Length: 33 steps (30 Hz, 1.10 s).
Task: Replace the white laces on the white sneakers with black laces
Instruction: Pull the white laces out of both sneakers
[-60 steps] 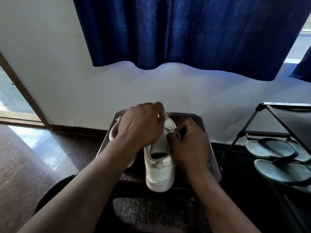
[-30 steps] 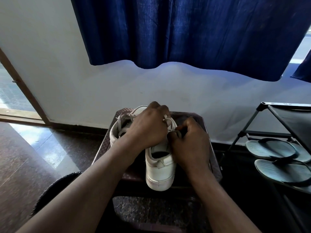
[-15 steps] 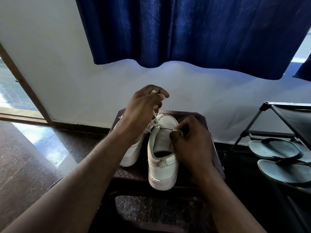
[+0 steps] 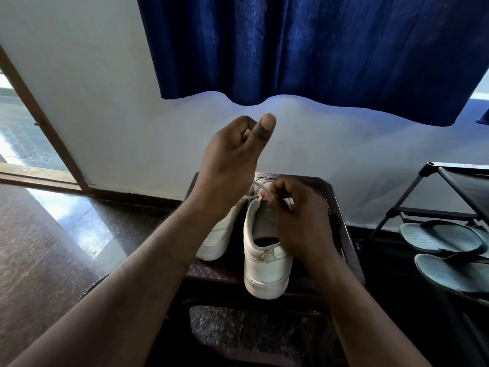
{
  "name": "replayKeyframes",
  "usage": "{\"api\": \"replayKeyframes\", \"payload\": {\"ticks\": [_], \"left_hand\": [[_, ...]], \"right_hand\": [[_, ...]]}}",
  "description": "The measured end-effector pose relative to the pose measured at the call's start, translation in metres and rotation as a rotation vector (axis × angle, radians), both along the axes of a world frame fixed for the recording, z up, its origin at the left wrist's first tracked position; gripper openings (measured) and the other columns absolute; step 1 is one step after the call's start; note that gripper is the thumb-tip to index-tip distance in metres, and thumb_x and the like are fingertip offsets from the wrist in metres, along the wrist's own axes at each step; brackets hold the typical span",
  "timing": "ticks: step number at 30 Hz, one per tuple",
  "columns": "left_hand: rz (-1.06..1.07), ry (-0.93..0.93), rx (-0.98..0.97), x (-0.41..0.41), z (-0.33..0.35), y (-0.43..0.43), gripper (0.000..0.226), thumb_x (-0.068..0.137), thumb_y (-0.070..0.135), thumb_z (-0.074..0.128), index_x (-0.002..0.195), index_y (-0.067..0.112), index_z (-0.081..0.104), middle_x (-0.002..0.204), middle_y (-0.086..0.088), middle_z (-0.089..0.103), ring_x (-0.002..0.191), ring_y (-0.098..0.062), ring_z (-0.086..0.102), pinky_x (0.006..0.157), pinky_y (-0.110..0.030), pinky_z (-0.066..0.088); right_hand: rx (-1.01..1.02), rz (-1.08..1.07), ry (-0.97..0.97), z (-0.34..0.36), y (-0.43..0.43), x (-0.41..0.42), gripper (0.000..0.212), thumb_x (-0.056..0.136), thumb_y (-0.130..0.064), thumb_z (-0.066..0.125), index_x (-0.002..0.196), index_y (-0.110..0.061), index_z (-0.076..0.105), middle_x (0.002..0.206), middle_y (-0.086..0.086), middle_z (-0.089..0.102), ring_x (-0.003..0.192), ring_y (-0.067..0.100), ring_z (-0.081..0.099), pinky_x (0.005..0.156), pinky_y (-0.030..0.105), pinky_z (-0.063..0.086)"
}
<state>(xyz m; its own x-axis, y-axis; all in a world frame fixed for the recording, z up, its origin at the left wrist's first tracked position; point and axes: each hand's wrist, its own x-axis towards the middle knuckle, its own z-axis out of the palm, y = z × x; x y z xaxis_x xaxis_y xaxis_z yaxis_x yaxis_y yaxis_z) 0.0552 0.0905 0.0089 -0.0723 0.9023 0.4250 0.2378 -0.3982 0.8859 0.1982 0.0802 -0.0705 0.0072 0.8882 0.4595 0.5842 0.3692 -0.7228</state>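
White lace (image 4: 258, 185) crosses the top eyelets of the nearer white sneaker (image 4: 264, 271). The right hand (image 4: 299, 215) pinches it there with curled fingertips, and a short end pokes out just right of the pinch. Up and left of that grip, the left hand (image 4: 232, 152) is held above the shoes with its fingers curled. Its thumb presses on a pale sliver that looks like the same lace; the strand between is mostly hidden behind the hand. Below the right-hand grip, the sneaker stands heel toward the camera on a dark brown stool (image 4: 341, 207). Left of the grip, the second sneaker (image 4: 219, 234) sits beside it, partly behind the left forearm. Farther right, grey sandals (image 4: 439, 237) lie on a black rack (image 4: 449, 186). A blue curtain (image 4: 317, 49) hangs above.
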Motion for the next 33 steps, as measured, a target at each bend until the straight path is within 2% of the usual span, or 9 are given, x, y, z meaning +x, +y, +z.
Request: {"api": "replayKeyframes", "payload": {"ticks": [4,8,14,16,18,22,26,30,33], "left_hand": [[0.117,0.607,0.054,-0.011,-0.015,0.004,0.022,0.105,0.039,0.056,0.098,0.019,0.062,0.086,0.004,0.055,0.079,-0.02,0.056,0.068,-0.036,0.044],[-0.059,0.901,0.042,-0.029,-0.037,0.008,0.026,0.103,0.035,0.05,0.11,0.016,0.066,0.101,0.0,0.047,0.097,-0.033,0.057,0.085,-0.039,0.045],[-0.205,0.843,0.213,-0.04,-0.035,0.002,0.017,0.105,0.026,0.051,0.1,0.013,0.062,0.1,0.0,0.052,0.083,-0.014,0.048,0.077,-0.02,0.04],[-0.154,0.799,0.228,-0.038,-0.039,-0.001,0.011,0.102,0.018,0.049,0.097,0.013,0.057,0.095,-0.003,0.06,0.079,-0.019,0.054,0.076,-0.034,0.048],[-0.073,0.731,0.191,-0.036,-0.04,-0.002,0.017,0.098,0.031,0.038,0.098,0.018,0.05,0.085,-0.001,0.066,0.075,-0.026,0.06,0.07,-0.044,0.052],[-0.001,0.765,0.145,-0.036,-0.038,0.002,0.031,0.097,0.054,0.027,0.104,0.03,0.045,0.087,0.002,0.073,0.078,-0.031,0.067,0.072,-0.046,0.056],[-0.085,0.826,0.086,-0.04,-0.03,0.005,0.043,0.091,0.074,0.038,0.097,0.036,0.057,0.075,0.01,0.066,0.071,-0.013,0.06,0.068,-0.038,0.053],[-0.173,0.79,0.18,-0.047,-0.032,0.005,0.024,0.097,0.046,0.059,0.085,0.026,0.062,0.076,0.015,0.055,0.073,-0.007,0.054,0.067,-0.038,0.048],[-0.045,0.604,0.256,-0.043,-0.034,0.0,0.012,0.1,0.029,0.064,0.09,0.023,0.067,0.086,0.016,0.061,0.094,-0.015,0.057,0.08,-0.033,0.048]], "right_hand": [[0.135,-0.09,0.053,-0.003,-0.006,-0.007,0.007,0.099,-0.015,0.061,0.097,-0.021,0.061,0.089,-0.012,0.066,0.092,0.014,0.06,0.072,0.027,0.039],[0.24,-0.154,0.092,-0.003,-0.008,-0.009,0.008,0.094,-0.012,0.063,0.098,-0.019,0.063,0.085,-0.026,0.05,0.091,0.021,0.054,0.078,0.037,0.043],[0.228,-0.15,0.108,-0.005,-0.008,-0.009,0.007,0.093,-0.017,0.063,0.097,-0.023,0.063,0.085,-0.027,0.049,0.093,0.022,0.055,0.082,0.05,0.049],[0.249,-0.131,0.11,-0.005,-0.008,-0.009,0.005,0.093,-0.02,0.063,0.097,-0.022,0.064,0.085,-0.028,0.051,0.092,0.022,0.056,0.081,0.051,0.05],[0.283,-0.1,0.1,-0.004,-0.009,-0.009,0.004,0.095,-0.024,0.063,0.098,-0.021,0.065,0.086,-0.028,0.052,0.091,0.023,0.058,0.079,0.053,0.05],[0.362,-0.107,0.086,-0.004,-0.011,-0.009,0.007,0.097,-0.021,0.063,0.098,-0.015,0.066,0.087,-0.021,0.056,0.091,0.024,0.057,0.078,0.05,0.049],[0.353,-0.143,0.089,-0.005,-0.01,-0.008,0.007,0.096,-0.022,0.062,0.098,-0.016,0.066,0.089,-0.017,0.056,0.093,0.022,0.055,0.078,0.051,0.049],[0.347,-0.138,0.078,-0.003,-0.011,-0.01,0.011,0.094,-0.028,0.062,0.093,-0.018,0.066,0.083,-0.027,0.048,0.09,0.022,0.054,0.077,0.053,0.049],[0.322,-0.083,0.024,-0.002,-0.011,-0.009,0.014,0.096,-0.034,0.063,0.087,-0.024,0.066,0.078,-0.028,0.049,0.087,0.021,0.052,0.076,0.05,0.047]]}}
